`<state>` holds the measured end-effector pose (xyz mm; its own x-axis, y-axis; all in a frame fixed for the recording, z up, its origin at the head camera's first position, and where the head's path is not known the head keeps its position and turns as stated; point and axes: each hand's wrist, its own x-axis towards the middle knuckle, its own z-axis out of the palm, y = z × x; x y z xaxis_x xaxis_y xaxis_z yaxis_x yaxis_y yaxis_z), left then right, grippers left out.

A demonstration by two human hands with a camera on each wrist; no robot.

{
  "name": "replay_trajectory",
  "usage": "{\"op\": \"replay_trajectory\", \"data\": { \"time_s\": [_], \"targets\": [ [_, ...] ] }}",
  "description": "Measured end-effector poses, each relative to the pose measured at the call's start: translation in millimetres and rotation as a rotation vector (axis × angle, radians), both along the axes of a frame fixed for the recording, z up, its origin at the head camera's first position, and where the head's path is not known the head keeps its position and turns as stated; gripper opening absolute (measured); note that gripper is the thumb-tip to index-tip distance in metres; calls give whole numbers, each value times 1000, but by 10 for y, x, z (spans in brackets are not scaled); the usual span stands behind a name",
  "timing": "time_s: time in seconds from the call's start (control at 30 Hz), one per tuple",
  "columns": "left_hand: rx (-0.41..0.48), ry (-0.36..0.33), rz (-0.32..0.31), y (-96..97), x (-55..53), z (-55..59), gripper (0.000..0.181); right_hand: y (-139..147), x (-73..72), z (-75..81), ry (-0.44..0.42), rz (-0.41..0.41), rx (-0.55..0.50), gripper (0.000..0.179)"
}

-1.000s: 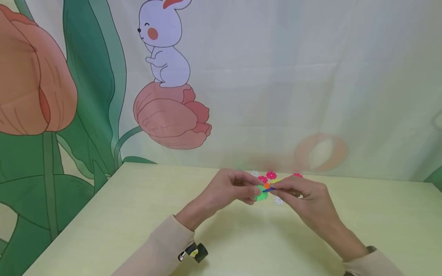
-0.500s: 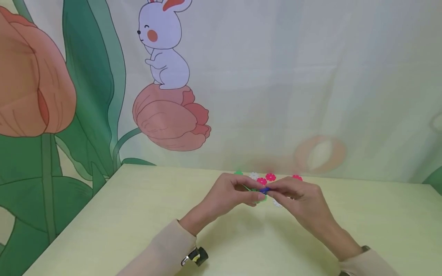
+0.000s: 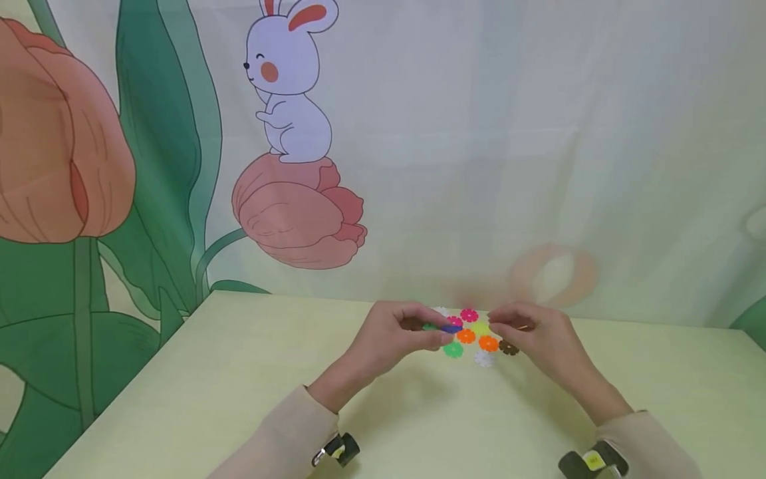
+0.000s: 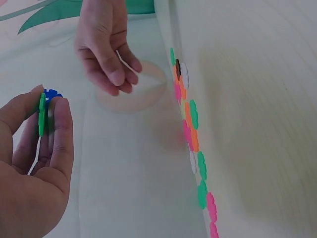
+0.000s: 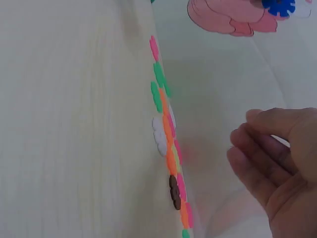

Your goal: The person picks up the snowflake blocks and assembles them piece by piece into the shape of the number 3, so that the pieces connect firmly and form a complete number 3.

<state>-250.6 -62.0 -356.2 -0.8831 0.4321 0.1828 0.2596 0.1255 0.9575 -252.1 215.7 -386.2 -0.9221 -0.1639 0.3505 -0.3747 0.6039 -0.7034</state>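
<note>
My left hand (image 3: pixel 387 336) pinches a green snowflake disc (image 4: pixel 42 116) between thumb and fingers. A blue snowflake disc (image 4: pixel 53 93) sits crosswise at the upper edge of the green one, slotted against it, and sticks out past the fingertips. In the right wrist view the blue disc (image 5: pixel 280 7) shows at the top edge. Some distance to the right, my right hand (image 3: pixel 541 336) hovers with loosely bent fingers and nothing between them. Below and beyond both hands lie loose discs, among them an orange one (image 3: pixel 489 343), a green one (image 3: pixel 453 350) and a brown one (image 3: pixel 509 347).
More discs lie on the pale yellow table (image 3: pixel 239 386): a white one (image 3: pixel 483 359), a yellow one (image 3: pixel 480 328) and a pink one (image 3: pixel 469 315). Behind the table's back edge hangs a cloth (image 3: pixel 419 166) printed with a rabbit and tulips.
My right hand has let go of the blue disc and moved off to the right. The blue disc stays with the green one in my left hand, which has hardly moved.
</note>
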Motion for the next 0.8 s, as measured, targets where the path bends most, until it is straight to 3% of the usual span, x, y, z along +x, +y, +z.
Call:
{"op": "replay_trajectory", "data": {
  "time_s": [0.23, 0.43, 0.8],
  "targets": [
    [-55, 69, 39, 10, 7, -7, 24, 53, -167, -154, -144, 34, 100, 21],
    [-89, 135, 50, 21, 20, -10, 29, 46, -212, -263, -232, 44, 180, 24],
    [-79, 117, 41, 22, 43, -13, 19, -6, -185, -279, -271, 63, 231, 25]
  ]
}}
